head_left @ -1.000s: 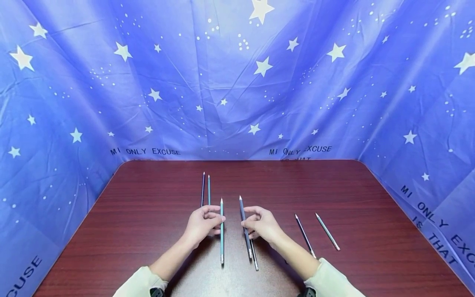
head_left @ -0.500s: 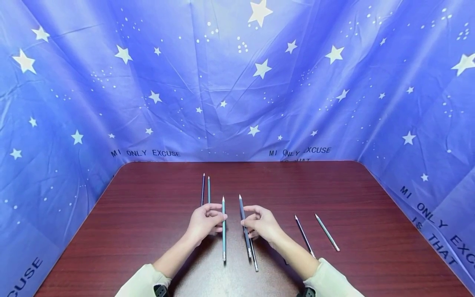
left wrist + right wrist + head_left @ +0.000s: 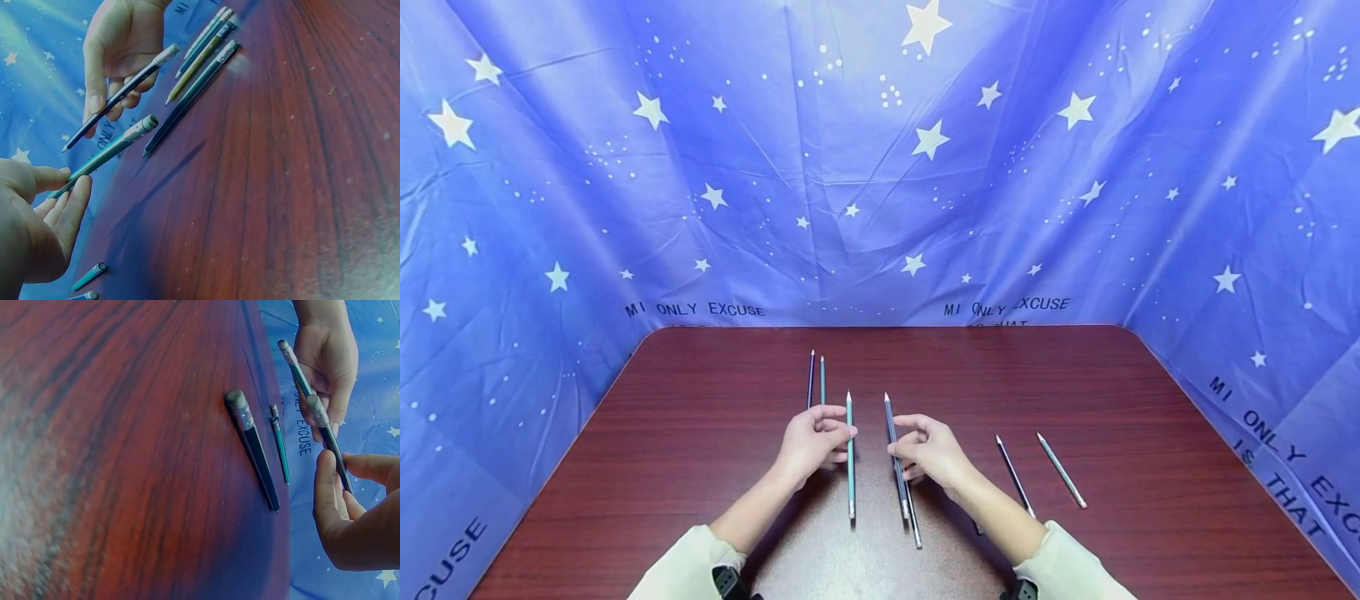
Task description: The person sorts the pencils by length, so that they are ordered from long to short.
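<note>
In the head view my left hand pinches a teal pencil between thumb and fingers, its sharpened tip pointing away from me. To the right of it, my right hand pinches a dark blue pencil, also tip away. The left wrist view shows the teal pencil raised over the table, its shadow falling below. A dark pencil lies on the table beneath the right hand, partly covered by it. In the right wrist view the dark blue pencil is held near its middle, eraser end up.
A purple-blue pencil and another teal pencil lie beyond the left hand, lower ends hidden. Right of the right forearm lie a dark pencil and a pale green pencil. A starry blue curtain surrounds the brown table.
My left hand has moved slightly away from me with the teal pencil, after a small shift right and back. My right hand and its pencil have hardly moved.
</note>
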### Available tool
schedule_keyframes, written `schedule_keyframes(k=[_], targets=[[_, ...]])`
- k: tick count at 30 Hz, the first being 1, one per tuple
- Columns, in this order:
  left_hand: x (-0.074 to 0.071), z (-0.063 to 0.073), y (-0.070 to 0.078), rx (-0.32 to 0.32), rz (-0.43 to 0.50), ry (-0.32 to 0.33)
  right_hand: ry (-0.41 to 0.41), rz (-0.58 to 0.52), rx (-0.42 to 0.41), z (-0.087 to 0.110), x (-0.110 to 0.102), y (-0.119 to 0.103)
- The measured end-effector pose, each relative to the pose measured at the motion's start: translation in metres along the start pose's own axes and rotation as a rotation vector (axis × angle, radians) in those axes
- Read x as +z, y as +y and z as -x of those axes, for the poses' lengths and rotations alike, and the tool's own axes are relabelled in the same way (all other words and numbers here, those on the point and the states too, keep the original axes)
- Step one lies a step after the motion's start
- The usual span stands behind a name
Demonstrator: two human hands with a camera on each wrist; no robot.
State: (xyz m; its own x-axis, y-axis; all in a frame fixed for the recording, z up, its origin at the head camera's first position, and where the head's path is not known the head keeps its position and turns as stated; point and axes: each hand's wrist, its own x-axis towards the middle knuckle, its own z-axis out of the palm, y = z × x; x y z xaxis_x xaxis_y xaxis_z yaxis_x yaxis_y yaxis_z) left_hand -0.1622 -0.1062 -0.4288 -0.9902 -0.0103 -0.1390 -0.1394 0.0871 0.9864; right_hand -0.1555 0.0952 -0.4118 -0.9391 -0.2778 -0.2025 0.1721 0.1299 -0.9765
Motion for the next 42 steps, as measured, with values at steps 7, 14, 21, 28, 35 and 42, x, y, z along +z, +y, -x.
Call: schedule_keyframes(k=[7, 14, 21, 28, 35, 42], targets=[[0.001, -0.003, 0.002, -0.002, -0.013, -0.001, -0.008, -0.009, -0.004, 0.0, 0.0, 0.0], [0.002, -0.007, 0.008, 0.02, -0.025, 0.006, 0.0, -0.005, -0.011, 0.001, -0.001, -0.003], [0.004, -0.016, 0.012, 0.031, -0.033, 0.012, -0.004, -0.005, -0.002, 0.0, -0.001, -0.002], [0.003, -0.022, 0.013, 0.024, -0.027, 0.021, -0.01, -0.011, -0.003, 0.001, 0.001, -0.002], [0.0, -0.033, 0.015, 0.052, -0.027, 0.045, -0.01, -0.01, 0.004, 0.001, 0.0, 0.0], [-0.005, -0.041, 0.016, 0.068, -0.031, 0.07, -0.009, -0.008, -0.003, 0.002, -0.001, -0.001]])
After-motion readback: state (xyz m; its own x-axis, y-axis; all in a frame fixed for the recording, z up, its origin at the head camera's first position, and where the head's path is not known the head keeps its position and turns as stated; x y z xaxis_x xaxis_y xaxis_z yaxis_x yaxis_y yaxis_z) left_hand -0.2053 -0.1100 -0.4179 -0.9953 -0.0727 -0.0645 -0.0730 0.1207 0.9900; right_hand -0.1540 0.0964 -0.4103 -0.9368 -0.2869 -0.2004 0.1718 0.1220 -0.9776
